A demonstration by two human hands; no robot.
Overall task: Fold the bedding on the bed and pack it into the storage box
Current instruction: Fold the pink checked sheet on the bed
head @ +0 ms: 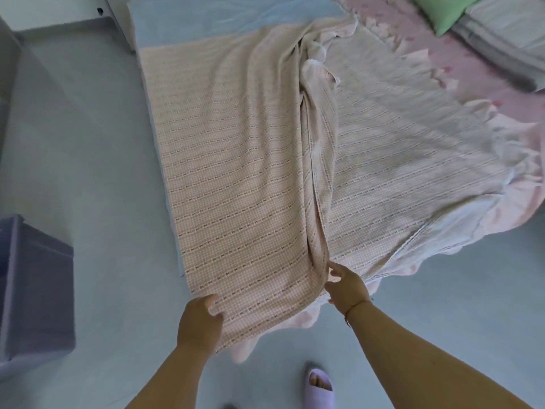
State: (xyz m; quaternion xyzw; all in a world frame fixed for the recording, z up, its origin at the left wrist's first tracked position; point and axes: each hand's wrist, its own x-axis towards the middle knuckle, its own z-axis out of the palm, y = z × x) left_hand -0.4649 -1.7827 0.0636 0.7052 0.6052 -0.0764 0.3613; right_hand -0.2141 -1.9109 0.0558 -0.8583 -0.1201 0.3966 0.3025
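A pink checked blanket (244, 178) lies spread over the bed (206, 16), one half folded across onto the other, with a bunched ridge running down its middle. The left hand (199, 323) pinches the near corner of the folded half, thumb on top. The right hand (346, 286) is at the near end of the ridge, fingers curled against the cloth; whether it actually grips cannot be told. A purple storage box (35, 290) stands on the floor (97, 172) to the left, well apart from the bed. A green pillow (442, 10) rests at the far right corner.
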